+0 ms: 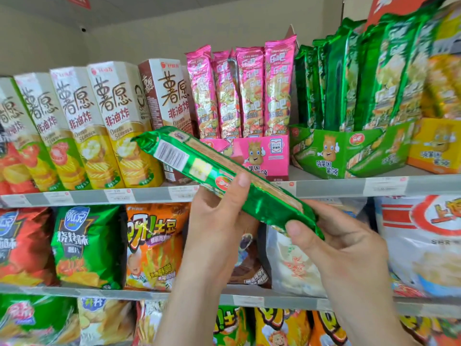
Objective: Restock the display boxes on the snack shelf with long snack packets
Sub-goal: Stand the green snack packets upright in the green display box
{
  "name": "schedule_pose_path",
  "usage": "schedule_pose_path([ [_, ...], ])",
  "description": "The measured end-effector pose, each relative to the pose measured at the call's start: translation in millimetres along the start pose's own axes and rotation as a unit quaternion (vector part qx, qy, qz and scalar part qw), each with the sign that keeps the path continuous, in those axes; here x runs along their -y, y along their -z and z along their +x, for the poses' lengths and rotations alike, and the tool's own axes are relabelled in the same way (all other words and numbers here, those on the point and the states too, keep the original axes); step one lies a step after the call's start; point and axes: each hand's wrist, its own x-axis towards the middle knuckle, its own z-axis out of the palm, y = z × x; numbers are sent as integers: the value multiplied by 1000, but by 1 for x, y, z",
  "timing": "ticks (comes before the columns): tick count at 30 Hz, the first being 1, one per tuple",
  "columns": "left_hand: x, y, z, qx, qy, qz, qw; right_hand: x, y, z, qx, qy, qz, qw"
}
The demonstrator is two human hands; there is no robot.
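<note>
I am holding one green packet (262,203) in both hands, in front of the shelf (324,188), and it is lying slantwise with its far end pointing up and left. My left hand (219,221) is gripping it near the middle, thumb over the top and fingers curled behind. My right hand (349,248) is pinching the near, lower end between thumb and fingers. So neither hand is free, and this packet is not yet in any box.

The green box (331,151) is standing on the shelf up and to the right of the packet, apart from it. It is already carrying a crowd of green packets (346,78) standing upright, so I am judging that box well on its way, with room for few more. The pink box (264,151) beside it is showing a front row of pink packets (239,91); how full it is behind that row I cannot tell. A yellow box (434,146) at the far right is blurred.

What is left, as I am reading it: turning this packet upright and slotting it into the green box, then checking the neighbours.
</note>
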Motion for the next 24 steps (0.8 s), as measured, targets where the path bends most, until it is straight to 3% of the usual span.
schedule_pose_path([
  [6,-6,-5,4,-29,-42,-21,998,5,9,3,77,-60,11,995],
  [13,-4,-10,7,-40,-14,25,999,3,3,1,-15,-34,33,999],
  [16,-7,-15,6,-26,-34,155,987,5,1,-3,-95,60,-58,992],
  [18,-8,-20,1,11,-18,192,981,5,2,-5,-117,173,-176,962],
  [21,-6,-26,-6,44,23,159,986,-2,2,-7,-132,322,-308,885],
  [24,-9,-27,-5,56,28,112,992,-4,5,-7,-135,384,-334,850],
])
